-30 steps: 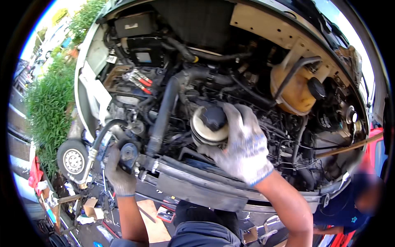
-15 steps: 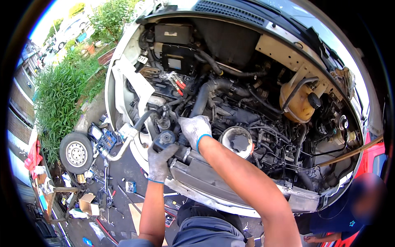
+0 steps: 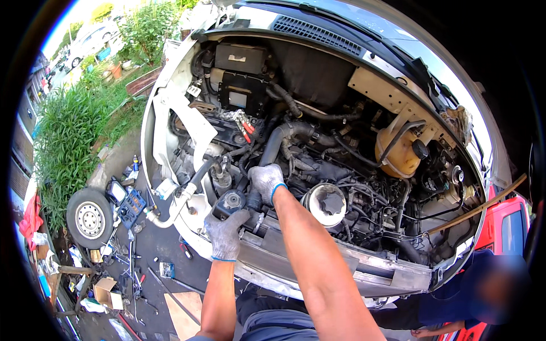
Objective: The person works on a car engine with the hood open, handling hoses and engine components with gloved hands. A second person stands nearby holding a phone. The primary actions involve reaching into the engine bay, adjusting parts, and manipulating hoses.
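My right hand [image 3: 267, 181], in a grey knit work glove with a blue cuff, is closed around the lower part of a thick black hose [image 3: 276, 145] in the engine bay. Its fingertips are partly hidden behind the hose. Close by on the left, my gloved left hand [image 3: 226, 230] is wrapped around a black boxy part [image 3: 230, 203] with a round feature on top. The part sits at the front edge of the bay. Below my right hand, a short dark ribbed hose section [image 3: 254, 198] shows beside that part.
A white round, open-topped container [image 3: 326, 206] rests on the engine. Red-handled pliers [image 3: 245, 129] lie near the battery area. A yellowed coolant tank [image 3: 398, 152] stands right. A wheel [image 3: 90, 218], a blue tool case [image 3: 132, 207] and scattered tools cover the ground left. Another person [image 3: 455, 290] is at lower right.
My view has shifted slightly, so the car sits a little lower and further left. Both hands stay at the same parts. The ribbed section between them shows more clearly.
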Demonstrator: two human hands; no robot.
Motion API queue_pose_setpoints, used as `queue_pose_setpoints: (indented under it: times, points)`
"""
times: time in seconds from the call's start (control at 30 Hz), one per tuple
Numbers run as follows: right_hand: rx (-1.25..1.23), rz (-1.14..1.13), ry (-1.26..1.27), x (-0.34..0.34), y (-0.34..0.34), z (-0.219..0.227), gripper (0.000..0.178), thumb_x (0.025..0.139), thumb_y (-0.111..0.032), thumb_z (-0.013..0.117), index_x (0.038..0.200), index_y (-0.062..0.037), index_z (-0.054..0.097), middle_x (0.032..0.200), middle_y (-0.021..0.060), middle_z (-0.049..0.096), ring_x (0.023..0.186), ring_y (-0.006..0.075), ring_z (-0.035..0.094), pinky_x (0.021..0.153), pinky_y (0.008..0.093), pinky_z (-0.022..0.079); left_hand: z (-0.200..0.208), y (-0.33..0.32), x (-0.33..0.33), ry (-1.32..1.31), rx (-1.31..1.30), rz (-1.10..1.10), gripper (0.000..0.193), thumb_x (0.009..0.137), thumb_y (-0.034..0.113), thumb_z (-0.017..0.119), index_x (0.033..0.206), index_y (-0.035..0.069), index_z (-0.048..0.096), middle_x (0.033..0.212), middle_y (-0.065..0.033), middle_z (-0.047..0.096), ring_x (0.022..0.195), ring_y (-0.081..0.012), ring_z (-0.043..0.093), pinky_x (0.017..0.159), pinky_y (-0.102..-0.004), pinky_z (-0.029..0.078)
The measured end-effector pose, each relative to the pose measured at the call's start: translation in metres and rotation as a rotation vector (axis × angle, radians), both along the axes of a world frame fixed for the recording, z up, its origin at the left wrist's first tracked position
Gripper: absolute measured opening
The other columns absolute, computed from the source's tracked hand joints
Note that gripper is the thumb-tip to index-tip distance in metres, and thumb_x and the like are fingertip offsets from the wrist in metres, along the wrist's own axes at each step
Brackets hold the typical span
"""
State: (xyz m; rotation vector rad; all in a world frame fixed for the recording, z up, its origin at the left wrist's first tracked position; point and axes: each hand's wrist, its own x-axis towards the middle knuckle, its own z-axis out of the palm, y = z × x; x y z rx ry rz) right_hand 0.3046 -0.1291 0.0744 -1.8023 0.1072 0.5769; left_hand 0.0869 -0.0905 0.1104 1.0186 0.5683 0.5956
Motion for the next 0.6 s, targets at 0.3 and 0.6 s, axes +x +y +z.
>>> queue_pose_setpoints:
  times: [0.3, 0.6]
  points:
    - [-0.455, -0.129, -0.242, -0.015, -0.002, 0.040, 0.059, 0.087, -0.026, 0.078, 0.133, 0.0112, 0.073, 0.134, 0.0380, 0.077, 0.129, 0.0490, 0.077, 0.112, 0.0528, 0.062, 0.000, -0.004, -0.002, 0.022, -0.090, 0.036, 0.035, 0.078, 0.000, 0.089, 0.112, -0.004, 0.082, 0.099, -0.0068, 0.081, 0.086, -0.0173, 0.077, 0.082, -0.0342, 0.063]
    - [-0.520, -0.052, -0.229, 0.003, 0.007, 0.046, 0.091, 0.093, -0.043, 0.079, 0.152, 0.0193, 0.048, 0.133, 0.0411, 0.076, 0.132, 0.0479, 0.076, 0.113, 0.0527, 0.062, -0.015, -0.011, -0.064, 0.000, -0.119, 0.199, 0.061, 0.063, -0.003, 0.074, 0.124, -0.007, 0.080, 0.113, -0.0153, 0.083, 0.101, -0.0280, 0.081, 0.093, -0.0452, 0.068]
